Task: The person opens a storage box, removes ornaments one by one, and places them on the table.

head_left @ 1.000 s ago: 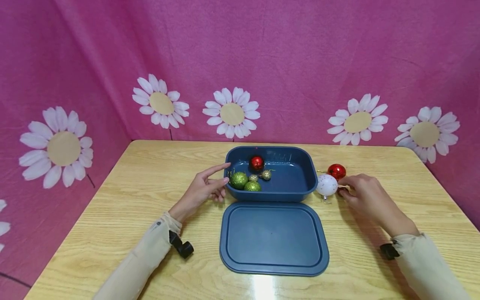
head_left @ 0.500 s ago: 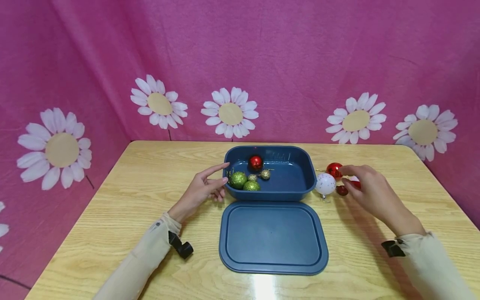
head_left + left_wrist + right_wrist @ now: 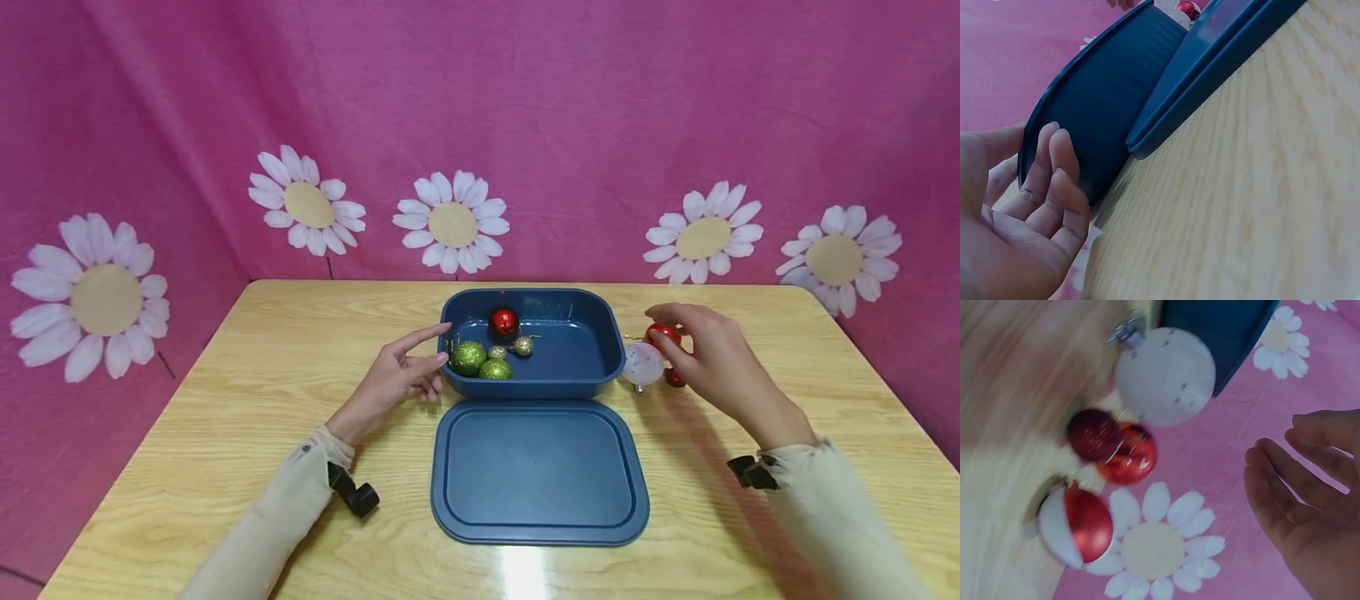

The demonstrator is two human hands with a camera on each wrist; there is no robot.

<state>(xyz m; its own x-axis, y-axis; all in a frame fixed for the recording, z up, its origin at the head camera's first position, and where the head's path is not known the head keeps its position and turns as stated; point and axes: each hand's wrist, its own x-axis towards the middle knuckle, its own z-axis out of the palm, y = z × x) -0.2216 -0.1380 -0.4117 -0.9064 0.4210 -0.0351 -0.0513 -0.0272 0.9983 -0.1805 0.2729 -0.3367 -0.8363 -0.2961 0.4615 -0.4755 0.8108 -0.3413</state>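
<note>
My left hand (image 3: 386, 387) touches the left end of a dark blue box (image 3: 534, 389) with its index finger and thumb, the other fingers loosely bent. Inside the box lie two green glitter baubles (image 3: 468, 358), a shiny red bauble (image 3: 503, 322) and two small gold baubles (image 3: 523, 346). My right hand (image 3: 720, 367) hovers with nothing in it, fingers spread, over baubles right of the box. These are a white speckled bauble (image 3: 1166, 376), a shiny red bauble (image 3: 1132, 459), a small dark red bauble (image 3: 1094, 435) and a red-and-white bauble (image 3: 1079, 526), hidden by the hand in the head view.
A flat blue lid (image 3: 540, 475) lies on the wooden table (image 3: 300, 333) just in front of the box. Behind the table hangs a pink cloth (image 3: 570, 150) printed with white daisies.
My right hand has lifted and shifted toward the back from beside the small dark red bauble, its fingers now further apart. The left hand stays at the box. The view has shifted slightly.
</note>
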